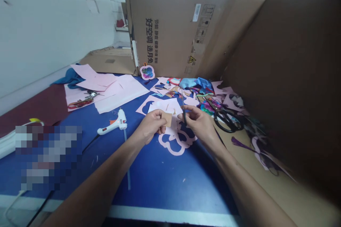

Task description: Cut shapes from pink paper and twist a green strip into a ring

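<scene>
Pinched between the thumb and fingers of my left hand point(153, 126) is a small tan piece of cardboard point(167, 119). My right hand point(197, 120) grips a slim pair of scissors point(184, 113), with a thin blade pointing up and away from me. The scissors and the cardboard are a short gap apart. Beneath both hands lie pink paper sheets and a pink flower-shaped paper outline point(176, 151) with cut-out openings. To the left of my left hand, a white glue gun point(120, 120) rests on the blue table, a long translucent glue stick point(128, 173) near it.
Large black-handled scissors point(228, 120) lie right of my right hand among pink offcuts and coloured fabric point(198, 84). Pink sheets point(122, 90) cover the back left. A tall cardboard box point(176, 25) walls the back and right. A flower-shaped ornament point(147, 73) leans against it. Cables run at left.
</scene>
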Action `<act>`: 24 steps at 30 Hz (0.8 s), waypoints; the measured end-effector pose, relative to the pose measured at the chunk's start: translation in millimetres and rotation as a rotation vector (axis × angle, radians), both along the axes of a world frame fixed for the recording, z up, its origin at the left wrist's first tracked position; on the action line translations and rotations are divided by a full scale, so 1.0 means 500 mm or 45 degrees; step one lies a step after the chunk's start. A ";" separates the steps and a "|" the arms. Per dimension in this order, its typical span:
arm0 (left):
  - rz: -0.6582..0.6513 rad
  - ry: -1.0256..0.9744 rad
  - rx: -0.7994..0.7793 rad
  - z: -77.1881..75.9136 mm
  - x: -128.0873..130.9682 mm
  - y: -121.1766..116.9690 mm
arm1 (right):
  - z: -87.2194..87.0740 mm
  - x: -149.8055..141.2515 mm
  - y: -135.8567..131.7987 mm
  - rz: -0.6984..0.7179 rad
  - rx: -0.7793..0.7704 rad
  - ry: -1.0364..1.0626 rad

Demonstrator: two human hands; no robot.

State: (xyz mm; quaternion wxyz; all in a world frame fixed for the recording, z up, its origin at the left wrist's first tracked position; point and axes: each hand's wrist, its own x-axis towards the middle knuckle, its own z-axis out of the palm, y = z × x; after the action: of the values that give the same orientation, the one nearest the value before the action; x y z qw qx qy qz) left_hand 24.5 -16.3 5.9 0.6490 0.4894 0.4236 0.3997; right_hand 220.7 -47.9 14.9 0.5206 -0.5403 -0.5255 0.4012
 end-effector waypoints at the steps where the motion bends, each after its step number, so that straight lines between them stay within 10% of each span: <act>1: -0.037 0.019 0.006 -0.001 0.001 -0.001 | 0.000 -0.003 -0.002 0.010 0.008 0.014; 14: -0.186 0.080 0.011 0.005 0.005 -0.014 | -0.007 -0.014 -0.006 0.066 0.046 0.069; 24: 0.190 -0.217 -0.050 0.011 0.001 -0.001 | 0.014 -0.016 -0.024 0.289 -0.124 0.052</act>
State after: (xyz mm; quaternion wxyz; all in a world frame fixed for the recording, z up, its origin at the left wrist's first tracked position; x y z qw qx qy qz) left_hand 25.0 -16.7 11.3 0.6606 0.4080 0.4097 0.4788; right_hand 212.5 -59.7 22.0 0.4557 -0.4937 -0.5525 0.4933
